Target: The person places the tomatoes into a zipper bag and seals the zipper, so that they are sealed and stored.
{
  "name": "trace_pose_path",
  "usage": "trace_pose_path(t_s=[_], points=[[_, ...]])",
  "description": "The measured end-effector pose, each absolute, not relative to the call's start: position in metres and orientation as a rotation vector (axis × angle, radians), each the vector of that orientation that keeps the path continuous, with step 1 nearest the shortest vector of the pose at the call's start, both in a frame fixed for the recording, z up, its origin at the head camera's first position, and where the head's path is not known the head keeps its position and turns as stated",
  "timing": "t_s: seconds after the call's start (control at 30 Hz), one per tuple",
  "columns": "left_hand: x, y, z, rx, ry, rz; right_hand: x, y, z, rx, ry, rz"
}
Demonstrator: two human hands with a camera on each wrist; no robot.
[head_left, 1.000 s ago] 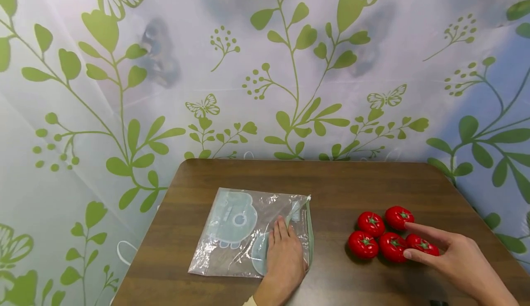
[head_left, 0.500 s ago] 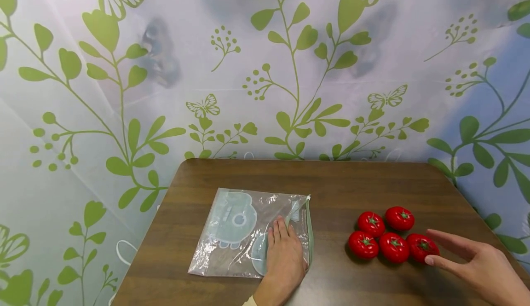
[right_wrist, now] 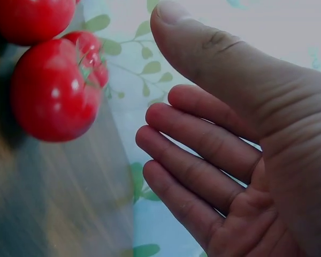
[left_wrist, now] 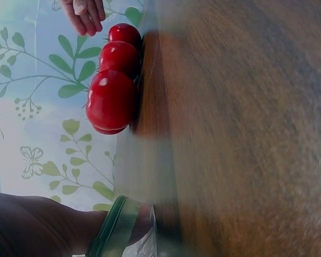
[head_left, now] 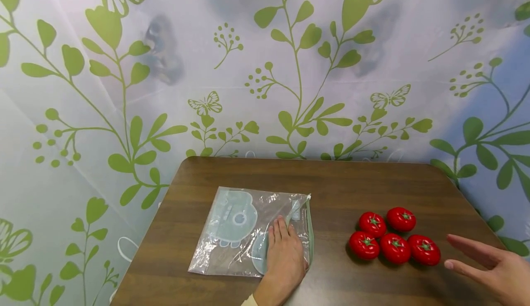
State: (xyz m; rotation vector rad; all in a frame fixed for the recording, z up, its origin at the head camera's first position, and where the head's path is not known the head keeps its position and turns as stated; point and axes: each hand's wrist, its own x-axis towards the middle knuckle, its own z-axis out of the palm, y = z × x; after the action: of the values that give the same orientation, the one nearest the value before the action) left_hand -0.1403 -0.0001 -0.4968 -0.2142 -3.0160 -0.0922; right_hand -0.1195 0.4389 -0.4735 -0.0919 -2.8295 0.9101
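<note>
A clear plastic pouch [head_left: 263, 204] with pale blue cartoon prints and a green edge lies flat on the table's left half. My left hand [head_left: 285, 256] rests on its right part, fingers straight. In the left wrist view, the thumb [left_wrist: 143, 218] shows behind the pouch's green strip [left_wrist: 108, 227]; whether it pinches the film is unclear. Several shiny red tomatoes with green stems cluster on the right. The rightmost tomato [head_left: 424, 250] is nearest my right hand [head_left: 494, 269], which hangs apart from it, thumb and fingers spread, holding nothing.
The brown wooden table [head_left: 331, 181] has rounded far corners. Behind it hangs a pale curtain [head_left: 198, 57] printed with green leaves and butterflies. A white loop of cord [head_left: 126, 247] shows left of the table.
My right hand has let go of the rightmost tomato and drawn back to the right. That tomato now sits beside the others. The left hand and pouch stay put.
</note>
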Motion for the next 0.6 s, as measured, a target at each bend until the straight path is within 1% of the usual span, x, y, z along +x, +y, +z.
trace_pose_path(t_s=[0.17,0.4,0.6], points=[[-0.141,0.0,-0.499,-0.219,-3.005,-0.073,-0.118,0.447,-0.484,-0.066,-2.795,0.936],[-0.141,0.0,-0.502,-0.221,-3.009,-0.09,-0.116,0.46,-0.495,-0.194,-2.897,1.001],[-0.142,-0.001,-0.502,-0.22,-2.996,-0.084,-0.118,0.459,-0.501,-0.25,-2.881,1.056]])
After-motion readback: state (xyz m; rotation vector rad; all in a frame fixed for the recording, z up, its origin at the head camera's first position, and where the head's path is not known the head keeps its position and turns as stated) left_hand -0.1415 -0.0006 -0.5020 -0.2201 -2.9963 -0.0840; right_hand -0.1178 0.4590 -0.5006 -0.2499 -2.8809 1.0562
